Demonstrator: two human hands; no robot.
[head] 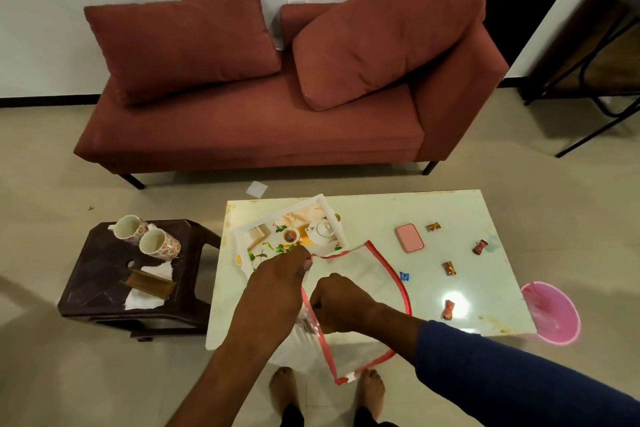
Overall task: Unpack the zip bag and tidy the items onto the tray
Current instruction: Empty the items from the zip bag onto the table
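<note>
Left hand pinches zip bag rim at near table edge, holding mouth open; right hand reaches inside (grasp hidden, cannot tell). Candies scattered right; tray waits far-left, unfilled.

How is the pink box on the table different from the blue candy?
The flat pink rectangular box is much bigger than the small blue wrapped candy. The box is smooth with rounded corners; the candy has a crinkly wrapper. The box sits farther from the clear red-edged zip bag, while the candy lies right beside its edge. Both rest on the glossy white table, not on the tray.
</note>
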